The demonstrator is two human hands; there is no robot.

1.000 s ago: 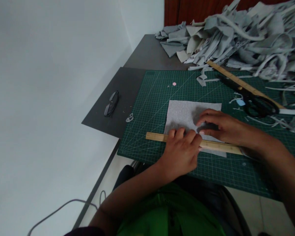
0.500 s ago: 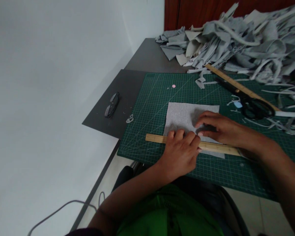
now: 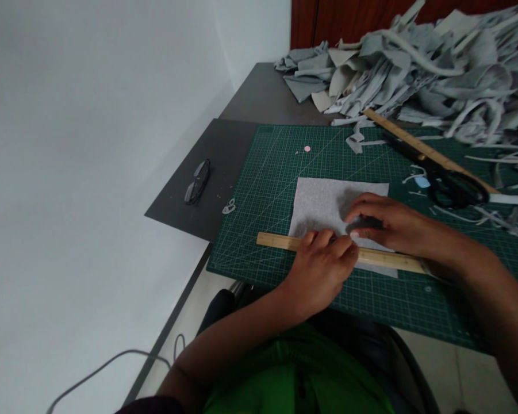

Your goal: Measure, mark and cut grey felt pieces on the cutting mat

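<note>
A grey felt sheet (image 3: pixel 323 208) lies flat near the middle of the green cutting mat (image 3: pixel 267 190), and a wooden ruler (image 3: pixel 388 260) rests across the sheet's near edge, running along the mat's near side. The left hand (image 3: pixel 321 273) presses down on the ruler with its fingers curled over it, clasping nothing. The right hand (image 3: pixel 388 224) lies on the felt just beyond the ruler, fingers bent and tips drawn together against the sheet; whether they pinch something small I cannot tell. At the mat's far right lie black scissors (image 3: pixel 451 187) beside a second, longer wooden ruler (image 3: pixel 409 141), and past the mat's far edge a heap of grey felt offcuts (image 3: pixel 414 69) is piled. Left of the mat, a pair of glasses (image 3: pixel 196 181) sits on a dark board (image 3: pixel 215 172).
</note>
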